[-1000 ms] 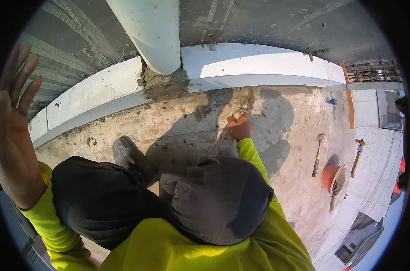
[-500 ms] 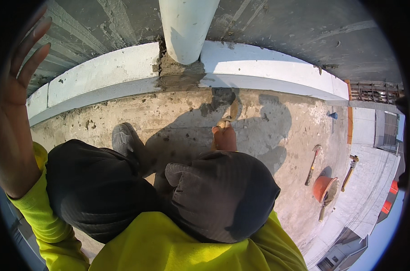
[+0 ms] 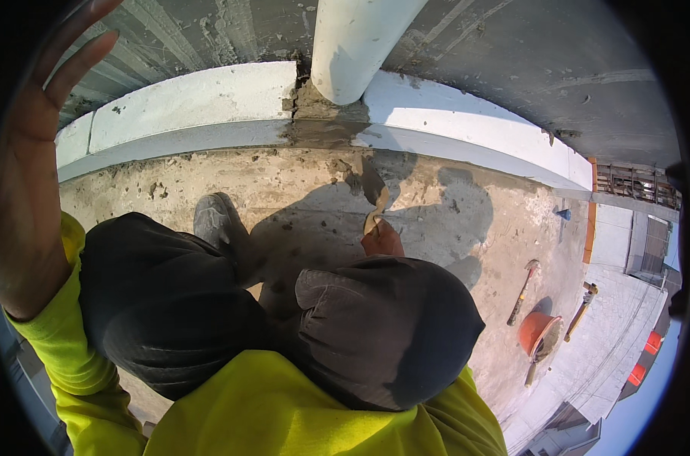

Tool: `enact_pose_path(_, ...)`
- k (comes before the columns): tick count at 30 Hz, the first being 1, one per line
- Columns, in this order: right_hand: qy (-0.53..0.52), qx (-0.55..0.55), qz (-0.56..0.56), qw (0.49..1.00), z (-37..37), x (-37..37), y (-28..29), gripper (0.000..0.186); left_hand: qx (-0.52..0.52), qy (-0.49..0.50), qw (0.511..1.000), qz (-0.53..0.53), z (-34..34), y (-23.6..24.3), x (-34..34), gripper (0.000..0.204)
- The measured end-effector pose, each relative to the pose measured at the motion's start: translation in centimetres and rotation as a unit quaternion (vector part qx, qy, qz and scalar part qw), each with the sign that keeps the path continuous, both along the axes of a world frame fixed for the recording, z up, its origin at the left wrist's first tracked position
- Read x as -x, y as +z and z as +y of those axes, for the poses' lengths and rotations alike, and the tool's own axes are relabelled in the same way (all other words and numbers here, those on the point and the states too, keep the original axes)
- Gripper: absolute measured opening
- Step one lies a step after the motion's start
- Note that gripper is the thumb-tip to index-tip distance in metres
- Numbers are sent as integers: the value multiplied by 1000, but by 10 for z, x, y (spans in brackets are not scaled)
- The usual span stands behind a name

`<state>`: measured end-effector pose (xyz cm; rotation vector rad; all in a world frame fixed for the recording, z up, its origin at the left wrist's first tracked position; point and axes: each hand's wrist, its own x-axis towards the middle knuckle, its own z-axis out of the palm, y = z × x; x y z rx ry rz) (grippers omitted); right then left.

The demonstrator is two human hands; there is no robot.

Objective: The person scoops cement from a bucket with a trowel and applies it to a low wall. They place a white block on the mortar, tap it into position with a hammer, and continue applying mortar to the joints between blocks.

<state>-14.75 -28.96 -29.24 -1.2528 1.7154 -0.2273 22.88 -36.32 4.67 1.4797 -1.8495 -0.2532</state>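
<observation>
My right hand [image 3: 383, 241] is closed around the handle of a trowel [image 3: 373, 184], low over the concrete floor just past my right knee. The trowel's blade points toward the wall base and lies partly in shadow. Ahead of it, wet mortar [image 3: 314, 102] fills a gap between two white blocks [image 3: 193, 102], around the foot of a white pipe [image 3: 352, 53]. My left hand [image 3: 37, 137] is raised at the far left with its fingers apart, holding nothing. Whether its fingertips touch the dark grey wall [image 3: 512, 68], I cannot tell.
To the right lie a hammer [image 3: 523, 292] with a red and dark handle and another hammer [image 3: 582, 310]. An orange bucket [image 3: 533, 332] sits between them, a tool handle sticking out. A small blue object [image 3: 563, 214] lies farther off. My grey shoe [image 3: 214, 220] is near the blocks.
My right hand has turned the trowel, so its blade now tilts a little to the left. The whole view has shifted slightly. My left hand stays raised.
</observation>
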Motion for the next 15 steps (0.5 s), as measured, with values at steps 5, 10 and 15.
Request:
enact_pose_path(5, 188, -60, -28, 980, -7, 68, 9, 34, -7, -5, 999, -41, 3, -2, -12, 57)
enact_pose_path(10, 391, -21, -40, 919, -58, 72, -18, 43, -11, -8, 998, -59, 4, -3, -12, 56)
enact_pose_path(15, 402, -34, 73, 912, -139, 54, -17, 44, -12, -5, 998, -69, 3, 0, -12, 54)
